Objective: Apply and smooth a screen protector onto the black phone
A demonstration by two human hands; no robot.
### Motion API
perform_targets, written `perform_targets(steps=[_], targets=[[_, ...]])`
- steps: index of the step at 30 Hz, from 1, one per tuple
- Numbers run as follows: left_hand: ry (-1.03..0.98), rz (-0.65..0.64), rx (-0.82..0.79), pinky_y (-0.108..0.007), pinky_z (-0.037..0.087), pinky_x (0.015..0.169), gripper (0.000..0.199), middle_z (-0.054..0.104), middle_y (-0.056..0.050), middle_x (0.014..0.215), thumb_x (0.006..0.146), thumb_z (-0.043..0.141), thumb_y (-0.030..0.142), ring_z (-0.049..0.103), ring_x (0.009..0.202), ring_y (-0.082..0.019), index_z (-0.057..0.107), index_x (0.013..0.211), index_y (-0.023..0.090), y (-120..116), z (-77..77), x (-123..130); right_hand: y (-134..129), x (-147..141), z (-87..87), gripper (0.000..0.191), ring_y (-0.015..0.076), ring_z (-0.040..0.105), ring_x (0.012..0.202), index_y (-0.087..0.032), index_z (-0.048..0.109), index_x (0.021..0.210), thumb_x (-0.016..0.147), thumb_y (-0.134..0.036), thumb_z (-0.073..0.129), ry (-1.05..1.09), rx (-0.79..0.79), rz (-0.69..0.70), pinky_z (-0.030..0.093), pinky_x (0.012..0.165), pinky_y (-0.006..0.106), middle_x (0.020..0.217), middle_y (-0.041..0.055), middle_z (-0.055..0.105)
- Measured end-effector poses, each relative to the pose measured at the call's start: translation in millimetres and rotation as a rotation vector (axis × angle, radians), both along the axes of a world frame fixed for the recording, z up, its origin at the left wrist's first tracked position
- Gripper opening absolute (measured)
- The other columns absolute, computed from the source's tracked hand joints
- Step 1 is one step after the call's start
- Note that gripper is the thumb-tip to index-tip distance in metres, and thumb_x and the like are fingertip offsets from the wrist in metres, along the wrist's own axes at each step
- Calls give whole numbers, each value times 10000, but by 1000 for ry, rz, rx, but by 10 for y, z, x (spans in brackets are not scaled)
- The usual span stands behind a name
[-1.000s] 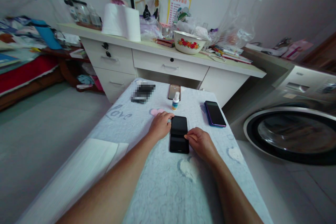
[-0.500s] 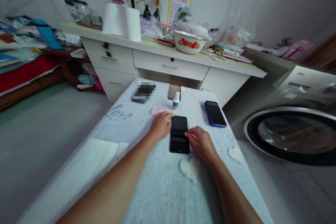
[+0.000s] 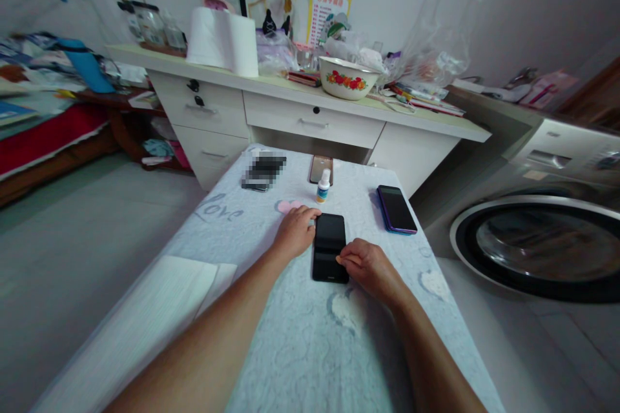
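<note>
A black smartphone [image 3: 330, 247] lies face up on the cloth-covered table, its long side pointing away from me. My left hand [image 3: 295, 230] holds it at the upper left corner, fingers at the top and thumb by the side edge. Over the lower right part of the screen, my right hand [image 3: 365, 263] is closed in a pinch with its fingertips at the glass. Whatever sits in that pinch, if anything, is too small to make out. Just beyond the phone stands a small white spray bottle [image 3: 323, 187] with a blue label.
Behind the bottle lies a phone case [image 3: 321, 170]. A second phone [image 3: 396, 209] rests at the right edge, and a blurred-out dark item [image 3: 264, 171] at far left. A folded white cloth [image 3: 181, 290] lies left. A cluttered desk [image 3: 285, 91] and washing machine [image 3: 542, 161] stand beyond.
My right hand has slid a little down along the phone's right side, toward me. My left hand and the phone stay in place.
</note>
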State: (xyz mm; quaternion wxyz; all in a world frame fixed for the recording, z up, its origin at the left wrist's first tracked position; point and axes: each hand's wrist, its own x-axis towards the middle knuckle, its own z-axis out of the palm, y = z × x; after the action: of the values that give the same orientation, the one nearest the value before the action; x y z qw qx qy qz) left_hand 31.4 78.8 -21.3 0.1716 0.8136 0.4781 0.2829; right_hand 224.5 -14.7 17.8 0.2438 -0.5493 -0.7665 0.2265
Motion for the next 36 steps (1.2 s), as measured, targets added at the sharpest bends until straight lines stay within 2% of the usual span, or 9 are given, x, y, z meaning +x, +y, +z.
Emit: perform_targets(steps=[17, 36], targets=[[-7, 3, -16, -345, 435, 923, 403, 633, -61, 1047, 715, 497, 50, 570, 1002, -199, 607, 1079, 184, -9, 12, 6, -60, -96, 55, 97, 123, 565, 714, -182, 674, 801, 852, -198, 592, 6, -51, 126, 423, 668, 222, 791, 23, 601], [-13, -3, -10, -354, 438, 918, 396, 637, -62, 1025, 713, 497, 47, 573, 988, -202, 612, 1066, 184, 0, 9, 7, -82, 5, 102, 95, 115, 574, 674, -188, 663, 752, 824, -223, 612, 61, -161, 117, 424, 622, 207, 769, 7, 610]])
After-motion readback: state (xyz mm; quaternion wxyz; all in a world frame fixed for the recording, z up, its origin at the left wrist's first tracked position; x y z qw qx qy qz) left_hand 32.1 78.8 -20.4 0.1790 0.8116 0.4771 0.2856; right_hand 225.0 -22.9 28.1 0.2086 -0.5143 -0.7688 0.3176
